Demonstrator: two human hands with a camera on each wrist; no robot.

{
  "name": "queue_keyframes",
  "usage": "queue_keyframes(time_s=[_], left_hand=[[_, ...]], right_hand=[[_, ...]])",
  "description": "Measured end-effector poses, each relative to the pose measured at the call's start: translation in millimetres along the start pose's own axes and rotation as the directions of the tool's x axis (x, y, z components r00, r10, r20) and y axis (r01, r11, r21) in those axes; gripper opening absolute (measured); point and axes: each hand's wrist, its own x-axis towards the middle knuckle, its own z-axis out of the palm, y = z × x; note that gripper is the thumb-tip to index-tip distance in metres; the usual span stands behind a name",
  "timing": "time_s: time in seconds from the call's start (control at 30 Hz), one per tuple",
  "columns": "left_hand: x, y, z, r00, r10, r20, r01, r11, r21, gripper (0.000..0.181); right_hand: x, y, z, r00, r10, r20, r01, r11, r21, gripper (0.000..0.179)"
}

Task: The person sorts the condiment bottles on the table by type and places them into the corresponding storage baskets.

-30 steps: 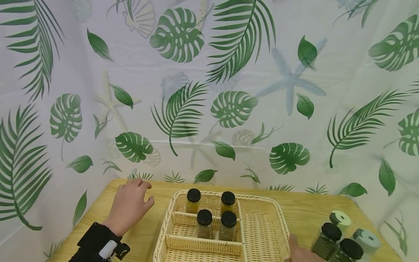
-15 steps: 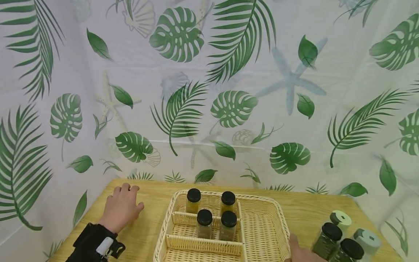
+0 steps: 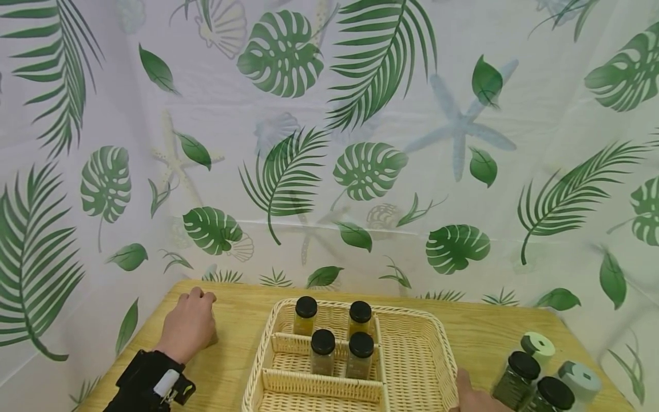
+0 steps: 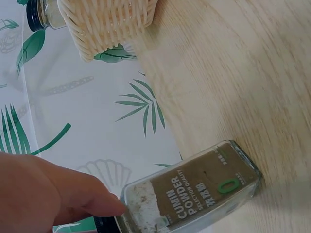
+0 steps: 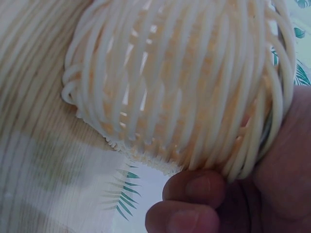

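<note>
At the table's left side my left hand (image 3: 189, 326) grips a glass spice jar by its black-capped end. The jar (image 4: 209, 189) shows brown powder and a "cumin powder" label in the left wrist view, its base at the wooden tabletop. In the head view the hand hides most of it. My right hand (image 3: 479, 396) holds the right rim of a woven basket (image 3: 449, 349), fingers curled at its edge in the right wrist view. Several black-lidded jars (image 3: 323, 355) stand upright in the basket's left compartments.
Right of the basket stand dark-filled, black-lidded jars (image 3: 516, 380) and containers with pale green lids (image 3: 538, 345). A leaf-print cloth (image 3: 309, 143) hangs behind the wooden table (image 3: 231, 309). Low woven dividers (image 3: 321, 384) split the basket's left part.
My left hand has moved left and slightly down, and its spread fingers have drawn in around the cumin jar. The right hand stays on the basket rim.
</note>
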Motion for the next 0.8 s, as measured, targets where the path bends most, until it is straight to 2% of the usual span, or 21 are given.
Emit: queue_keyframes(time_s=[0.13, 0.2, 0.27, 0.43, 0.67, 0.8], left_hand=[[0.4, -0.2, 0.4, 1.000, 0.002, -0.019, -0.003, 1.000, -0.015, 0.019], [0.7, -0.3, 0.1, 1.000, 0.001, -0.017, -0.002, 1.000, -0.028, 0.019], [1.3, -0.9, 0.3, 1.000, -0.005, -0.011, 0.004, 0.999, -0.042, 0.019], [1.7, -2.2, 0.2, 1.000, -0.025, 0.006, 0.025, 0.998, -0.062, 0.018], [0.9, -2.0, -2.6, 1.000, -0.008, 0.009, 0.009, 0.996, -0.088, 0.018], [1.3, 0.3, -5.1, 1.000, -0.003, 0.005, 0.004, 0.995, -0.100, 0.018]], right_hand=[[36.1, 47, 14, 0.999, -0.021, 0.041, 0.019, 0.999, 0.037, 0.113], [47.0, 60, 19, 0.999, -0.013, 0.045, 0.011, 0.999, 0.045, 0.119], [49.2, 62, 20, 0.999, 0.003, 0.043, -0.004, 0.999, 0.036, 0.123], [36.9, 55, 14, 0.997, -0.019, 0.070, 0.016, 0.999, 0.047, 0.122], [36.6, 58, 11, 0.992, -0.063, 0.108, 0.051, 0.992, 0.112, 0.120], [38.0, 61, 12, 0.992, -0.090, 0.090, 0.084, 0.994, 0.074, 0.115]])
